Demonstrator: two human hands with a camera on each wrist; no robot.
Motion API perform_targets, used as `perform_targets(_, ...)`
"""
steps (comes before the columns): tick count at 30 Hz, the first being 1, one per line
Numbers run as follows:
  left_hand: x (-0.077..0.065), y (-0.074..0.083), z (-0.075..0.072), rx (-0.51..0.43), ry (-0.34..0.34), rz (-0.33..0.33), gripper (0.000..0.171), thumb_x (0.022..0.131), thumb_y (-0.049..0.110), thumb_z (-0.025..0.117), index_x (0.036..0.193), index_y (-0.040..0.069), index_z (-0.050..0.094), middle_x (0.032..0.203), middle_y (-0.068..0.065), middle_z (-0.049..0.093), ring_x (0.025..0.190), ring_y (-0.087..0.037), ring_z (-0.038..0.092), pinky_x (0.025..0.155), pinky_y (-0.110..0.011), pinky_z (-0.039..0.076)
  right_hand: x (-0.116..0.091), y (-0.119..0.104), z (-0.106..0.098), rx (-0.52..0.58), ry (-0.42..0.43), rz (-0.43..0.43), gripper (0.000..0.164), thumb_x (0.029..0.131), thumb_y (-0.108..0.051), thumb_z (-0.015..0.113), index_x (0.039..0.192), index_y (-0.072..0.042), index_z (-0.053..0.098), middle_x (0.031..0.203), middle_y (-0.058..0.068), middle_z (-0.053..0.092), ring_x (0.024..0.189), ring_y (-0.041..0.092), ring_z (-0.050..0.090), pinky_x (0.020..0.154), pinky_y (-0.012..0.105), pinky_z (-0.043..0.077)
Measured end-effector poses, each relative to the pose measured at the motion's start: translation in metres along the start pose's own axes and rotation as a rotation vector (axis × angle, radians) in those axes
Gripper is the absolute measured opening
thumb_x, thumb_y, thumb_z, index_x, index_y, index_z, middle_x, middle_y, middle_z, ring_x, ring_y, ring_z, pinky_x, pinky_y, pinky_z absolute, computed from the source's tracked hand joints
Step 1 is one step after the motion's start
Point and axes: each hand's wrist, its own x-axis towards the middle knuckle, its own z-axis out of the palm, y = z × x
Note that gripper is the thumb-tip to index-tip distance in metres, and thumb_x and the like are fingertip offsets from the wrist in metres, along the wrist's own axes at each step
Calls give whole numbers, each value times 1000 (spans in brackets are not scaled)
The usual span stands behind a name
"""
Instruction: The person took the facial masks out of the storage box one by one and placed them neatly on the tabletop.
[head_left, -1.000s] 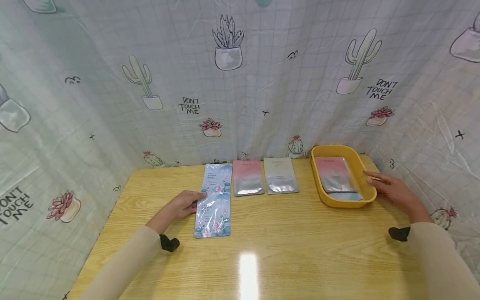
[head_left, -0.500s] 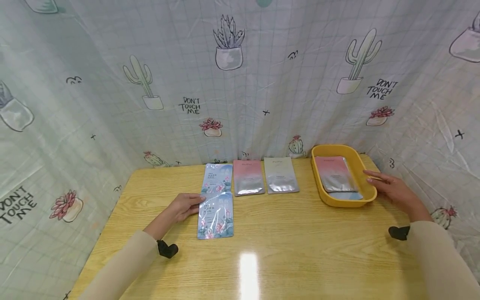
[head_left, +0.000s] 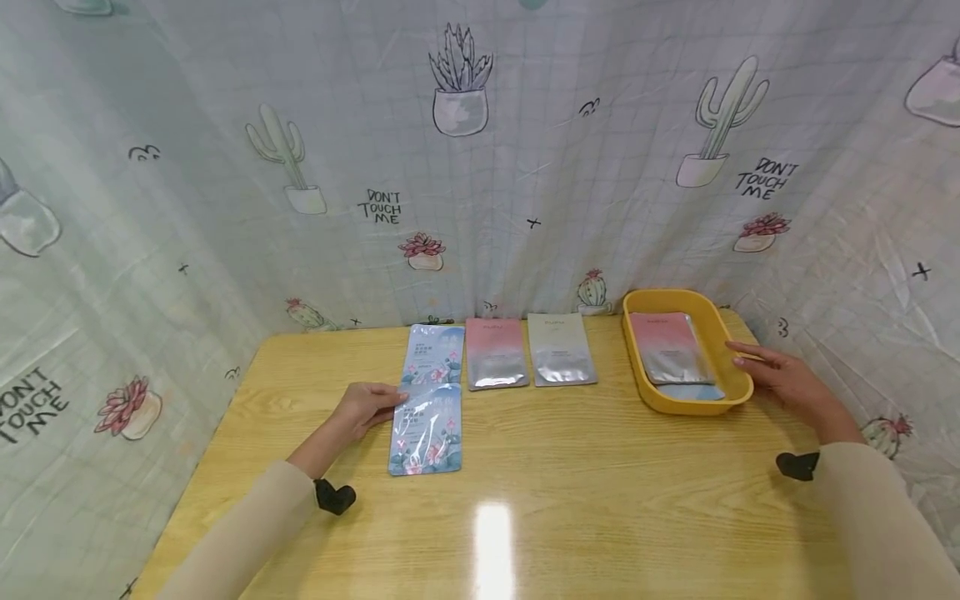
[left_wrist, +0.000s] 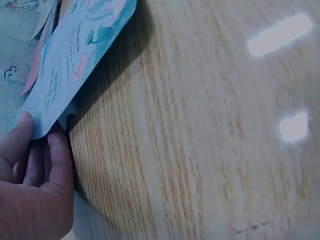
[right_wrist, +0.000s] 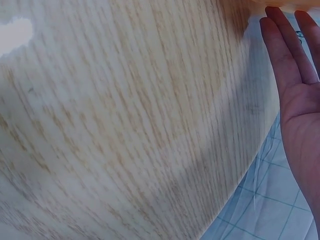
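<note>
My left hand pinches the upper left corner of a blue sheet mask packet printed with pink lotus flowers. In the left wrist view the thumb lies on top of the packet, the other fingers are under it, and a shadow falls along its edge. Its top edge overlaps a second blue packet lying behind it. On the far right, my right hand rests with extended fingers against the outer right side of a yellow plastic basket. The right wrist view shows those fingers straight, tips at the basket.
Beside the rear blue packet lie a pink-and-silver packet and a cream-and-silver packet. Inside the basket, another pink packet lies over a blue one. A cactus-print curtain borders the wooden table at the back and sides.
The held blue packet shifted slightly right, then back left, with my left hand staying on its corner. My right hand and the basket have not visibly moved.
</note>
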Motion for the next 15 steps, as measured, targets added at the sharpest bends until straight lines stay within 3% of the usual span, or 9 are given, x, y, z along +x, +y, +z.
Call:
perform_targets(4, 3, 0, 2, 100, 12, 78, 22, 92, 3, 75, 110, -9, 72, 99, -11, 71, 79, -11, 71, 71, -27, 61, -3, 0, -2, -27, -1, 10, 61, 108, -32, 52, 159, -5, 32, 120, -38, 50, 104, -13, 60, 83, 17, 56)
perform_targets(10, 8, -3, -4, 429, 66, 253, 28, 89, 21, 81, 110, 2, 78, 117, -14, 73, 104, -19, 65, 83, -29, 56, -4, 1, -4, -38, 2, 5, 62, 108, -32, 52, 159, -4, 31, 119, -38, 51, 104, -14, 59, 82, 16, 55)
perform_targets(15, 7, -6, -12, 583, 124, 388, 24, 87, 24, 83, 103, 6, 81, 112, -12, 75, 112, -32, 65, 93, -43, 55, 1, 0, -1, -102, 20, 8, 63, 106, -38, 54, 158, -7, 35, 123, -33, 49, 103, -15, 58, 83, 15, 54)
